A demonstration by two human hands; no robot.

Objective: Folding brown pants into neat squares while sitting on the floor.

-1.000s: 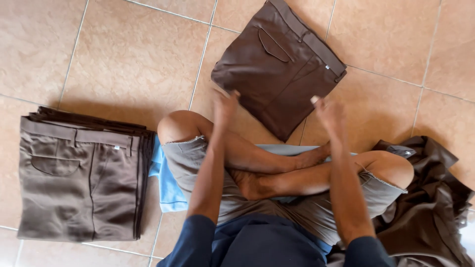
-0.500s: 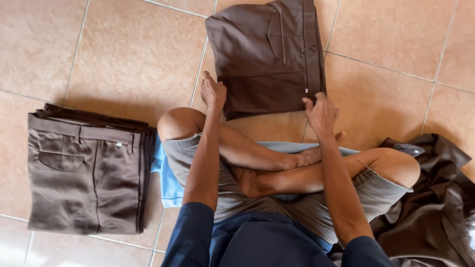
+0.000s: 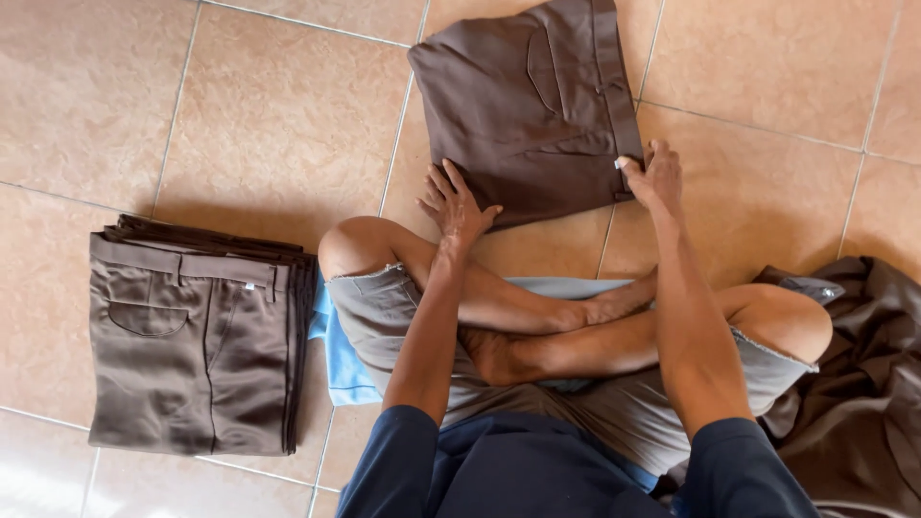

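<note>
From the head camera, a person sits cross-legged on a tan tiled floor (image 3: 240,125) with both arms stretched forward over bare knees. Ahead of the knees lies a folded pair of dark brown trousers (image 3: 528,105), flat on the tiles, its waistband running along its right side and a back pocket showing near the top. The left hand (image 3: 456,206) rests on the lower left edge of the folded trousers, its fingers (image 3: 439,184) spread and laid flat on the cloth, pressing rather than gripping. The right hand (image 3: 654,177) sits at the lower right corner by the waistband, its fingers curled in a pinch around the cloth edge there. To the person's left, well apart from the trousers in hand, a stack of folded brown trousers (image 3: 197,341) lies on the floor, the top pair showing a pocket and belt loops. Beneath the legs a light blue cloth (image 3: 341,360) shows, touching the stack's right side. To the right, a loose heap of dark brown garments (image 3: 863,384) lies crumpled beside the right knee.
</note>
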